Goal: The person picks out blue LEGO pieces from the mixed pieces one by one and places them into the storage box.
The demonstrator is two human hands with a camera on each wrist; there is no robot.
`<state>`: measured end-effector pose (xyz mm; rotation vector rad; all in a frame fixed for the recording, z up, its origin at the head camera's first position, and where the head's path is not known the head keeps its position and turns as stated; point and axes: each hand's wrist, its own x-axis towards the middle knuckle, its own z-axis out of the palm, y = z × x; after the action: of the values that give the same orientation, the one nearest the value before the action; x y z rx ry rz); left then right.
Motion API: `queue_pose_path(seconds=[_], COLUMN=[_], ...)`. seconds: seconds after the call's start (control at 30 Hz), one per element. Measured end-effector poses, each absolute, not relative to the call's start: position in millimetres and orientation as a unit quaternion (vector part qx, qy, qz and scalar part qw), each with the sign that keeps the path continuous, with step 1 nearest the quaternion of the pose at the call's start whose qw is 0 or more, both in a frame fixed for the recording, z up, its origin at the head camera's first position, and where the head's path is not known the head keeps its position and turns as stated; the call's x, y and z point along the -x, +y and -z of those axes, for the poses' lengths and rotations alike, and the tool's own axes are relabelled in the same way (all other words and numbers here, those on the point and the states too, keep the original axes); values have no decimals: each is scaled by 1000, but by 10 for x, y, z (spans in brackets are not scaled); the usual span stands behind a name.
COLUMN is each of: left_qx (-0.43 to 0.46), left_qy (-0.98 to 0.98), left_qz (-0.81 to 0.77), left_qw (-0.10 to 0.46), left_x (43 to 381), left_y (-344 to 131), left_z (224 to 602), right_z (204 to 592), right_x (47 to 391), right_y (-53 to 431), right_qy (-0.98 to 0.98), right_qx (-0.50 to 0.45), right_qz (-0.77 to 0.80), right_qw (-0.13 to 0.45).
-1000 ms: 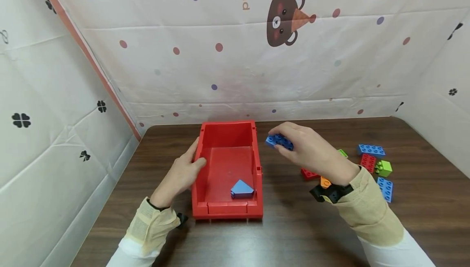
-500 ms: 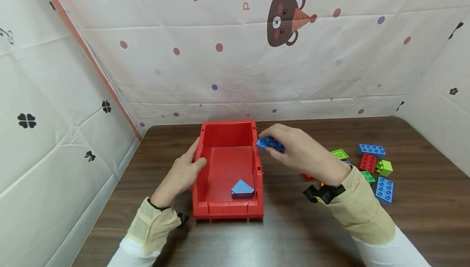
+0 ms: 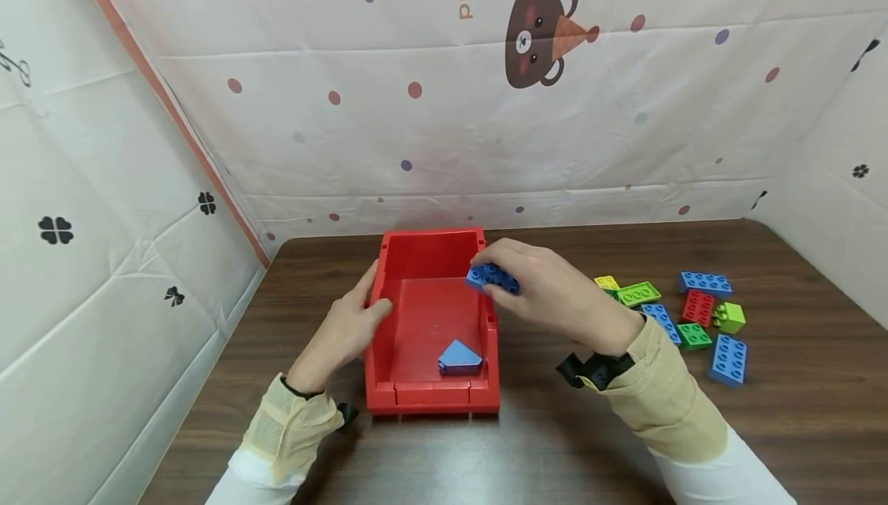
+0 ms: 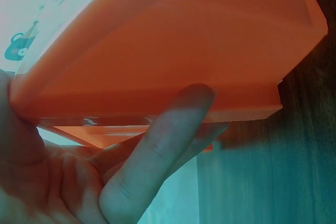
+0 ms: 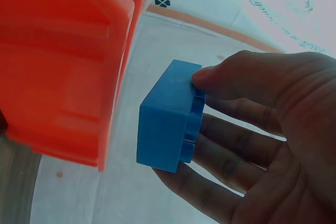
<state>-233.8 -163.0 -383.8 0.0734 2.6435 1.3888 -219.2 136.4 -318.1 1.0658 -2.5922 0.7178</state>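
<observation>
A red plastic bin (image 3: 423, 320) stands on the table with a blue wedge-topped block (image 3: 459, 358) in its near right corner. My left hand (image 3: 343, 331) grips the bin's left wall, the thumb over the rim and the other fingers outside. In the left wrist view the thumb (image 4: 163, 150) lies against the red wall. My right hand (image 3: 544, 285) pinches a blue studded building block (image 3: 492, 278) above the bin's right rim. Seen from the right wrist, the blue block (image 5: 165, 121) is held between thumb and fingers, apart from the bin wall (image 5: 113, 93).
Several loose blocks lie right of my right hand, among them a lime one (image 3: 638, 294), a red one (image 3: 697, 308), a green one (image 3: 694, 335) and a blue one (image 3: 728, 360). A patterned white sheet (image 3: 416, 127) rises behind the dark wooden table (image 3: 555, 443).
My right hand has moved left with the blue block, from beside the bin to its right rim. More loose blocks show behind that arm. The left hand keeps its grip.
</observation>
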Motion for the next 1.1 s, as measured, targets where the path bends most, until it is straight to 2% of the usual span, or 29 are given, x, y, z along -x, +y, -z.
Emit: queue_pose_path(seconds=[1.1], left_qx=[-31], left_qy=[883], left_qz=[-463], left_qw=[74], left_x=[2339], left_y=[-1627], left_z=[3852], right_z=[3187], right_x=[2146], right_y=[1055], right_qy=[-880], right_qx=[-390], right_qz=[-261], right_qw=[74])
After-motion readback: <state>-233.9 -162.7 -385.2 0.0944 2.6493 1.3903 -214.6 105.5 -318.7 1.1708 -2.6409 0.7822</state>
